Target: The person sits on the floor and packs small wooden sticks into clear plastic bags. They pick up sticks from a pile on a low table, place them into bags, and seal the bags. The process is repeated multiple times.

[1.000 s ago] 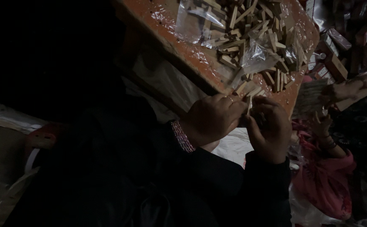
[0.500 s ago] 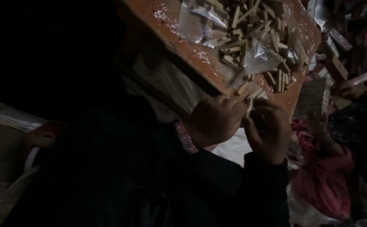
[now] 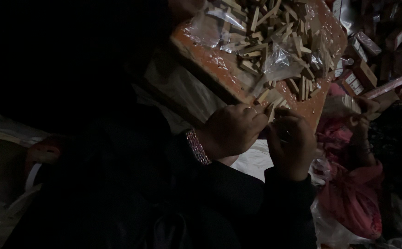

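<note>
Left hand [image 3: 232, 130] and right hand [image 3: 291, 144] met at the near edge of the orange tray [image 3: 219, 69], fingers curled together, pinching one pale wooden stick [image 3: 272, 110], its long axis angled up toward the far right. Loose sticks [image 3: 274, 37] on the tray were too many to count.

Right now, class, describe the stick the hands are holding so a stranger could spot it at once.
Start at the orange tray heaped with pale wooden sticks. Drop to its near edge, where the left hand and right hand meet. The stick stands pinched between them, lifted off the pile while the rest lie loose.
</note>
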{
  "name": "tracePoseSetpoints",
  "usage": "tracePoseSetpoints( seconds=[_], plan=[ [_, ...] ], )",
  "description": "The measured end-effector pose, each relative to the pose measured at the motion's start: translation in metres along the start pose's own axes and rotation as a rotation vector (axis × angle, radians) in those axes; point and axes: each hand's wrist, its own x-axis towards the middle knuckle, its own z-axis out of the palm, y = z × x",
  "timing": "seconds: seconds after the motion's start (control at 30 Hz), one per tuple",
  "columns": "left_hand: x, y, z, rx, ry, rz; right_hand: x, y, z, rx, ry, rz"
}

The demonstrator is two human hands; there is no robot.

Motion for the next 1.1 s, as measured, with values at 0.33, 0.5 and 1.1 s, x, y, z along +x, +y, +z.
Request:
tracePoseSetpoints(
  seconds=[0.33,0.5,1.1],
  plan=[
    [-0.002,-0.001,-0.005,-0.012,0.077,-0.019,0.006,-0.006,0.002,-0.095,0.034,0.005],
    [0.001,0.006,-0.009,-0.073,0.045,-0.091,0.012,-0.011,-0.003,-0.083,-0.007,-0.027],
    [-0.001,-0.001,0.002,-0.017,0.073,-0.051,0.010,-0.018,0.008,-0.075,0.080,-0.051]
  ],
)
